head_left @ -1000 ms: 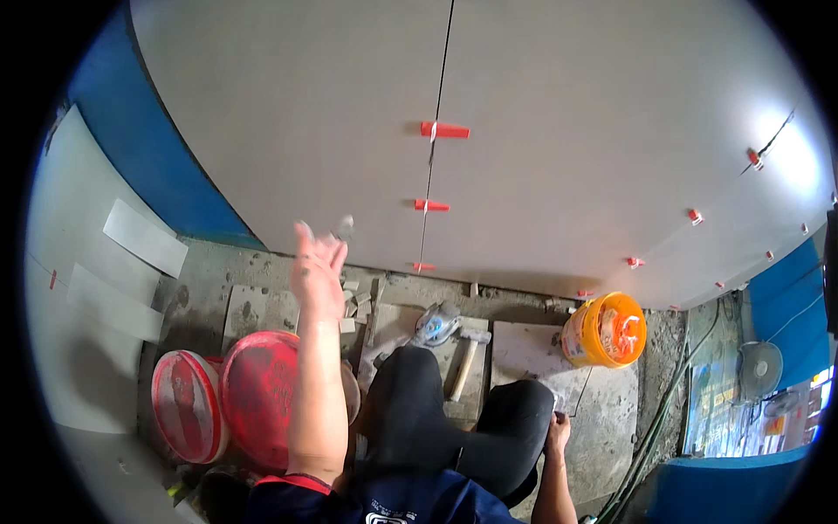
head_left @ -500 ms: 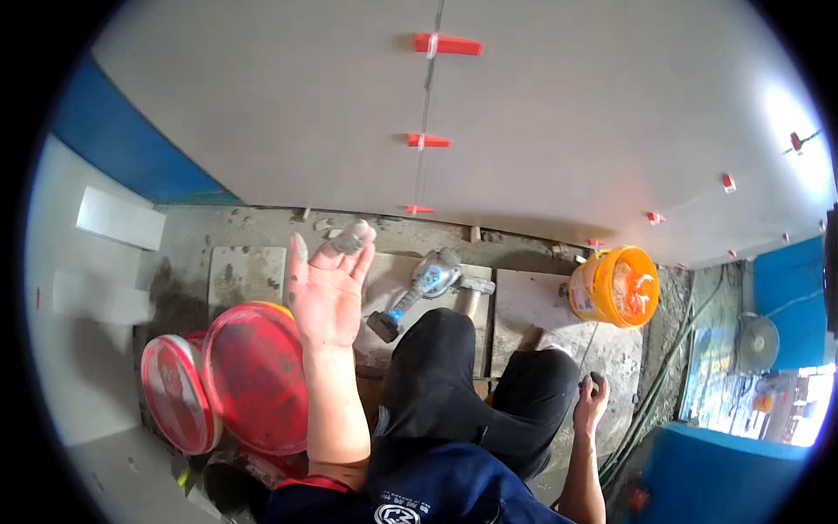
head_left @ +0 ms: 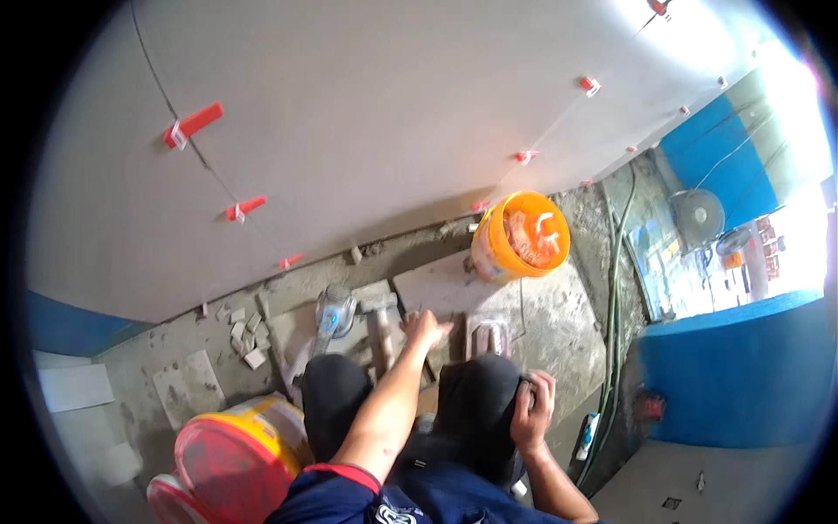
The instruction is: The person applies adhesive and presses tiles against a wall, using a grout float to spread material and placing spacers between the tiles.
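My left hand (head_left: 425,330) reaches down between the mallet (head_left: 382,336) and a metal trowel-like tool (head_left: 487,336), fingers apart and apparently holding nothing. My right hand (head_left: 533,407) has its fingers curled beside my bent right knee; what they may hold is hidden. A grey-and-blue power tool (head_left: 333,312) lies left of the mallet on the dusty slabs (head_left: 436,284). An orange bucket (head_left: 494,246) containing orange pieces stands beyond my hands.
A large grey tiled wall (head_left: 349,113) with red wedges (head_left: 196,122) rises ahead. Red-lidded buckets (head_left: 231,463) sit left, beside scattered tile pieces (head_left: 247,334). Hoses (head_left: 615,306), a blue low wall (head_left: 729,375) and a fan (head_left: 696,218) are at the right.
My left hand has dropped from in front of the wall toward the tools. The view has turned, shifting the wall wedges and bucket leftward. My right hand is closer against the knee.
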`<move>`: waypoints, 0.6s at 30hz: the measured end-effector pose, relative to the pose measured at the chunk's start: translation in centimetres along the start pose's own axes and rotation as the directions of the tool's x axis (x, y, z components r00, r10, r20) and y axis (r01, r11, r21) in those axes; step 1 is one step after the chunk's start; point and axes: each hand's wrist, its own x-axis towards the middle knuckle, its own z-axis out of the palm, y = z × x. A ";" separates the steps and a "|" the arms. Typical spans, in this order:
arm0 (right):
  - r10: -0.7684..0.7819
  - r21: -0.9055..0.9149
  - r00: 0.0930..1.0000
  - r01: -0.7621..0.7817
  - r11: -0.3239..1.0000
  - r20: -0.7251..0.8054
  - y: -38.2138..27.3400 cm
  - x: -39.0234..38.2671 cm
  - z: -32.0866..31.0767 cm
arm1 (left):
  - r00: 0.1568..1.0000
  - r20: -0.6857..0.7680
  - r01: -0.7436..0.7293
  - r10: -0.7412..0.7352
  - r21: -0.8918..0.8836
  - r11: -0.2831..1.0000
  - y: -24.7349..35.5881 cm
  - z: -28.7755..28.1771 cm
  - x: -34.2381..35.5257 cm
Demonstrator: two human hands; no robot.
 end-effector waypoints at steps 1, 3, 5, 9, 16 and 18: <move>0.004 -0.058 0.998 -0.008 0.998 -0.061 1.3 -0.5 -0.8 | 0.988 -0.104 -0.038 0.110 0.534 0.845 0.4 2.3 -2.9; 0.081 -0.021 0.992 -0.084 0.996 -0.093 0.2 -0.8 -1.5 | 1.000 -0.029 0.014 -0.003 0.414 0.910 0.1 2.7 -3.0; 0.122 0.029 0.991 -0.120 0.992 -0.056 0.2 -1.0 -1.9 | 0.996 0.015 0.091 -0.092 0.024 0.996 -0.6 0.6 -1.1; -0.002 -0.094 1.000 0.001 0.996 -0.020 0.5 0.0 -1.7 | 0.874 0.335 0.463 -0.351 -0.795 0.393 4.2 -2.3 -0.5; -0.018 0.022 0.998 0.017 1.000 0.054 -0.3 1.5 0.4 | 0.946 0.312 0.316 0.084 -0.948 -0.030 7.3 -9.6 -2.7; 0.046 0.117 0.996 -0.055 0.992 0.074 0.6 1.8 0.5 | 0.973 0.229 0.223 0.029 -0.965 0.135 8.3 -12.8 -3.5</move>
